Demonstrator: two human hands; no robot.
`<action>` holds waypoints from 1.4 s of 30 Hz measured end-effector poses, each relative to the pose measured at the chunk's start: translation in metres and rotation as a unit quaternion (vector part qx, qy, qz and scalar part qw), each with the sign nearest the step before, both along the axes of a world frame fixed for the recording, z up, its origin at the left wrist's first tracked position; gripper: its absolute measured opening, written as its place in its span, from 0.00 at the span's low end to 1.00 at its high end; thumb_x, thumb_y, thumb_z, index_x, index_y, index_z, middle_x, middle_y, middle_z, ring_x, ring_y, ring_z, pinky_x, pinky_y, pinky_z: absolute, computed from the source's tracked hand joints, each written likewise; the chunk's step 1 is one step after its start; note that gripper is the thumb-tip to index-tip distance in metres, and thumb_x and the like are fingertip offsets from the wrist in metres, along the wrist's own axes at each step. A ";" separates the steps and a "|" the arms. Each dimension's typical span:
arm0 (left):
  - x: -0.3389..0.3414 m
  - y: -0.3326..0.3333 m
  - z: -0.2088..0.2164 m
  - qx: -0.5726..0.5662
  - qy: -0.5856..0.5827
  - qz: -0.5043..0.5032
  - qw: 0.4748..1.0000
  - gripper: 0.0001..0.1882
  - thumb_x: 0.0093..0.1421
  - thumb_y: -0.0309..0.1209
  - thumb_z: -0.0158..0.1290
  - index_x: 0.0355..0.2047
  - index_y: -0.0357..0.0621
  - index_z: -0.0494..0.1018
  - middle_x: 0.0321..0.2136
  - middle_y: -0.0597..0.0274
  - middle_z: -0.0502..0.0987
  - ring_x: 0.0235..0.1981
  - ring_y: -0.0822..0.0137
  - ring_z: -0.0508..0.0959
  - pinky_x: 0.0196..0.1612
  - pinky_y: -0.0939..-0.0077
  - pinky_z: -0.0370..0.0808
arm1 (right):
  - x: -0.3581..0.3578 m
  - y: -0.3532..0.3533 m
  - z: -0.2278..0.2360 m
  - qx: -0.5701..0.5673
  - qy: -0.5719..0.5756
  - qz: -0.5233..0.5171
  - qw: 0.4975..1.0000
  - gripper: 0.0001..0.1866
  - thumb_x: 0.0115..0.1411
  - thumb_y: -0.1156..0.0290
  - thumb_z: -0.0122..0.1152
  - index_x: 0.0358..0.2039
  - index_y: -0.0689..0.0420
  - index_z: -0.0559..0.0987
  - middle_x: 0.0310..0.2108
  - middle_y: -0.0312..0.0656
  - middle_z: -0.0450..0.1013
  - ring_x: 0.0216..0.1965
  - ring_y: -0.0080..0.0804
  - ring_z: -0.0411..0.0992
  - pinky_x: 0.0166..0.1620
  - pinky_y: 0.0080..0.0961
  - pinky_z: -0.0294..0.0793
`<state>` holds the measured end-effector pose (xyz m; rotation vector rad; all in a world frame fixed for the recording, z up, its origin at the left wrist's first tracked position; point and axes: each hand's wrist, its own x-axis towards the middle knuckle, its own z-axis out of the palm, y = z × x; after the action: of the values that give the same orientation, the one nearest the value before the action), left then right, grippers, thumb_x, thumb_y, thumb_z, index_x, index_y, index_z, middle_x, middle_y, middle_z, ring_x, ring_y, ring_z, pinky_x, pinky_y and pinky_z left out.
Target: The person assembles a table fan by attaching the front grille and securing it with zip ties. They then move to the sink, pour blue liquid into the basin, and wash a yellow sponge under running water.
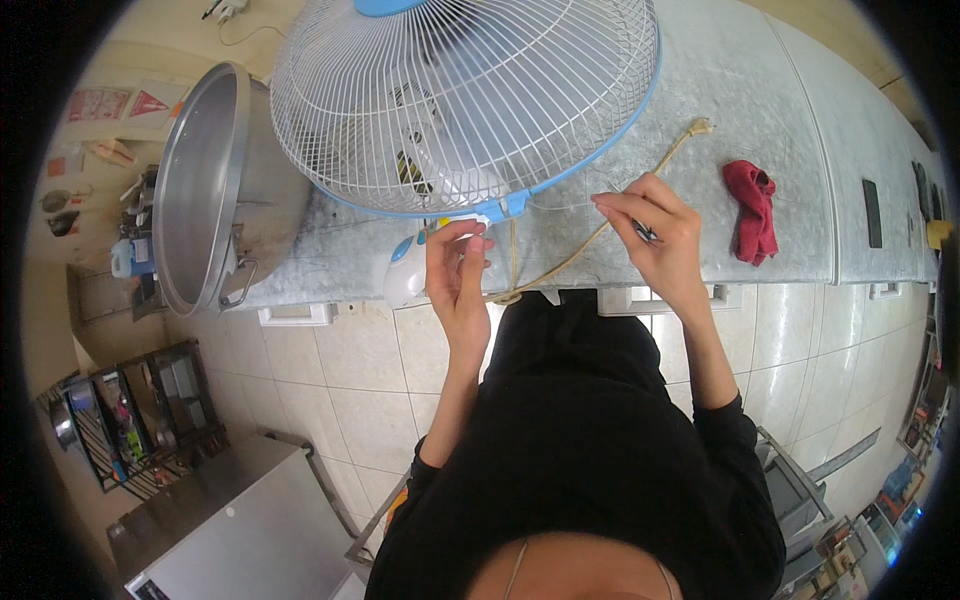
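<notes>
A table fan with a white wire grille [480, 130] and a blue rim stands on the metal worktop, its grille facing up toward me. At the near edge of the rim is a blue clip [503, 207]. A thin pale strand [560, 207] runs from beside the clip to my right hand [660, 235], which pinches its end between thumb and finger. Something small and dark [645, 232] shows within that palm, its kind unclear. Close to the clip, my left hand [460, 275] has curled fingers with the thumb against them; whatever it grips is hidden.
A yellowish power cord [570, 262] with a plug crosses the metal worktop [740, 90]. Right of it lies a crumpled red cloth [750, 212]. A large steel pot [235, 190] stands at the left. The fan's white base [405, 275] reaches the table's near edge.
</notes>
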<state>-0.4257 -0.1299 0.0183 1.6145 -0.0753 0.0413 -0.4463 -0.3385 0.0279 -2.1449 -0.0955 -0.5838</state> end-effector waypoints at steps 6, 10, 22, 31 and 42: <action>0.001 -0.001 0.001 -0.010 0.008 0.003 1.000 0.10 0.62 0.30 0.47 0.41 0.40 0.68 0.39 0.61 0.73 0.37 0.71 0.73 0.36 0.79 0.67 | 0.001 -0.005 0.004 0.023 0.002 0.000 1.000 0.09 0.47 0.84 0.62 0.31 0.60 0.81 0.22 0.38 0.68 0.24 0.26 0.68 0.28 0.19 0.66; 0.001 -0.002 0.001 -0.004 0.009 0.005 1.000 0.10 0.62 0.30 0.46 0.41 0.40 0.69 0.39 0.59 0.73 0.37 0.70 0.74 0.36 0.79 0.67 | 0.004 -0.005 0.005 -0.001 0.008 0.022 1.000 0.09 0.46 0.84 0.62 0.30 0.59 0.81 0.22 0.38 0.68 0.24 0.26 0.68 0.27 0.20 0.66; 0.004 -0.001 0.000 -0.030 0.020 0.001 0.999 0.10 0.60 0.29 0.48 0.41 0.39 0.69 0.38 0.61 0.74 0.37 0.72 0.73 0.37 0.81 0.66 | 0.018 0.012 0.008 0.001 0.002 -0.002 1.000 0.07 0.47 0.83 0.62 0.30 0.63 0.79 0.22 0.39 0.66 0.22 0.26 0.66 0.25 0.21 0.65; 0.007 0.001 0.000 -0.058 0.027 -0.006 0.998 0.09 0.59 0.26 0.50 0.40 0.38 0.69 0.37 0.60 0.74 0.37 0.72 0.72 0.40 0.80 0.66 | 0.017 0.010 0.009 0.103 0.074 0.029 0.992 0.06 0.50 0.81 0.60 0.30 0.63 0.80 0.22 0.38 0.66 0.24 0.23 0.65 0.27 0.19 0.62; 0.008 0.001 -0.001 -0.072 0.044 0.004 0.996 0.08 0.57 0.24 0.52 0.38 0.39 0.70 0.36 0.62 0.74 0.37 0.74 0.71 0.40 0.81 0.66 | 0.016 0.011 0.004 0.092 0.045 0.026 0.994 0.06 0.49 0.81 0.60 0.30 0.61 0.80 0.21 0.37 0.63 0.22 0.24 0.65 0.27 0.19 0.65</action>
<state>-0.4174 -0.1286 0.0176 1.4700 0.0026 -0.0184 -0.4307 -0.3273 0.0323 -1.9809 -0.0457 -0.4482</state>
